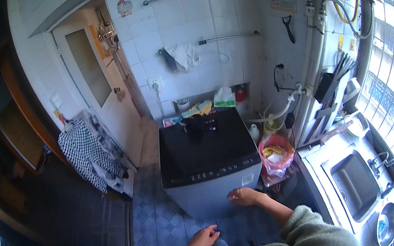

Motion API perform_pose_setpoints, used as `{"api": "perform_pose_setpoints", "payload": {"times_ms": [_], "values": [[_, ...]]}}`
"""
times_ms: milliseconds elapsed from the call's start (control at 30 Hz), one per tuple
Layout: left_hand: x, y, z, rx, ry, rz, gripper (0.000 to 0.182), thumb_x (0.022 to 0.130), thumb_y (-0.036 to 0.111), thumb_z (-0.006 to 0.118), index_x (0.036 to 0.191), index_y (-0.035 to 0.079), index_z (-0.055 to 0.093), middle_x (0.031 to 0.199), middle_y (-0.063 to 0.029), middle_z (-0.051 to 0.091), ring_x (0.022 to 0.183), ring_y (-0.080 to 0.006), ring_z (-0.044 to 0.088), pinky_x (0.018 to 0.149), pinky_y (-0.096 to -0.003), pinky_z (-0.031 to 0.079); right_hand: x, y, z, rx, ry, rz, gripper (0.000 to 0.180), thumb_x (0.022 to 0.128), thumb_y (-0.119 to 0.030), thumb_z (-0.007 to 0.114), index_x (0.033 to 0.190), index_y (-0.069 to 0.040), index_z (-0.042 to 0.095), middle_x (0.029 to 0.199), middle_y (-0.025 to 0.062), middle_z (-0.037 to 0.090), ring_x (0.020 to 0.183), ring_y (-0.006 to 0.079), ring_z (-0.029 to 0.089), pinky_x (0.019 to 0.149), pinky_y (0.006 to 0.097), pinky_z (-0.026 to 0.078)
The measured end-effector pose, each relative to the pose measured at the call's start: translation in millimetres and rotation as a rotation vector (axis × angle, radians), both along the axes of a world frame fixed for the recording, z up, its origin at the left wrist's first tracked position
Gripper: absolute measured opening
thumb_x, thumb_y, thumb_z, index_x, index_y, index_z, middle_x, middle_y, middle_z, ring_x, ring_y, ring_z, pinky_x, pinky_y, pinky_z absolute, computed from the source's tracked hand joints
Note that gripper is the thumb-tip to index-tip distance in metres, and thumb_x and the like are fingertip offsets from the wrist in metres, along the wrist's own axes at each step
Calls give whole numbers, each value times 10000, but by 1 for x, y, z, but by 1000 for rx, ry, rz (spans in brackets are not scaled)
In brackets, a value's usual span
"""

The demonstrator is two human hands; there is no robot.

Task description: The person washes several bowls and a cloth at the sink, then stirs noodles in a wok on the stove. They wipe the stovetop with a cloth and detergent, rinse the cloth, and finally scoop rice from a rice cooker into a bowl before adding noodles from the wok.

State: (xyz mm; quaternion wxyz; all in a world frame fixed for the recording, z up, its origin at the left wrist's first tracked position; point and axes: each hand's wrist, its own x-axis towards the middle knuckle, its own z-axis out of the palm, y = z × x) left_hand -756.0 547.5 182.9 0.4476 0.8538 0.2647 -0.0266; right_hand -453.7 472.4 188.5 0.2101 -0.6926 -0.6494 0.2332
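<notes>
My left hand (pixel 202 239) hangs low over the tiled floor beside my knee, fingers loosely curled, with nothing seen in it. Further forward, my right hand (pixel 244 196) is before the front of a top-loading washing machine (pixel 206 144); its fingers are bent and partly hidden, and I cannot tell whether they touch anything. The machine's dark lid is down. On its back part lie a black item (pixel 197 123), a yellow cloth (pixel 198 109) and a tissue pack (pixel 224 98).
To the right stand a bin with a pink bag (pixel 277 156) and a counter with a steel sink (pixel 357 184). Metal bowls (pixel 387 224) sit at the counter's near end. A checkered garment (pixel 87 148) hangs left, beside an open white door (pixel 86 59). Pipes (pixel 311 66) run up the right wall.
</notes>
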Motion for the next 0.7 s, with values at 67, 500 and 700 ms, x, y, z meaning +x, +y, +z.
{"api": "perform_pose_setpoints", "payload": {"times_ms": [67, 500, 700], "values": [[32, 49, -1, -29, -37, -53, 487, 954, 326, 641, 1346, 42, 587, 1107, -158, 735, 1029, -322, 702, 896, -394, 537, 24, 49, 13, 31, 16, -29, 350, 926, -273, 644, 1210, -71, 675, 1198, 169, 684, 1117, 366, 643, 976, 433, 509], [290, 274, 80, -30, -157, -656, 363, 977, 200, 612, 1312, 61, 628, 1034, -111, 733, 963, -200, 710, 845, -326, 542, 259, 285, 77, 405, -35, -712, 458, 856, -177, 691, 1281, -29, 607, 1109, 189, 686, 1044, 336, 673, 912, 426, 540], [316, 299, 81, -294, -175, -532, 354, 1020, 203, 604, 1347, 67, 601, 1150, -118, 715, 1120, -200, 674, 977, -337, 526, 384, 386, 69, 430, -330, -952, 530, 804, -103, 617, 1317, -15, 520, 1179, 230, 634, 1113, 427, 594, 940, 523, 496]]}}
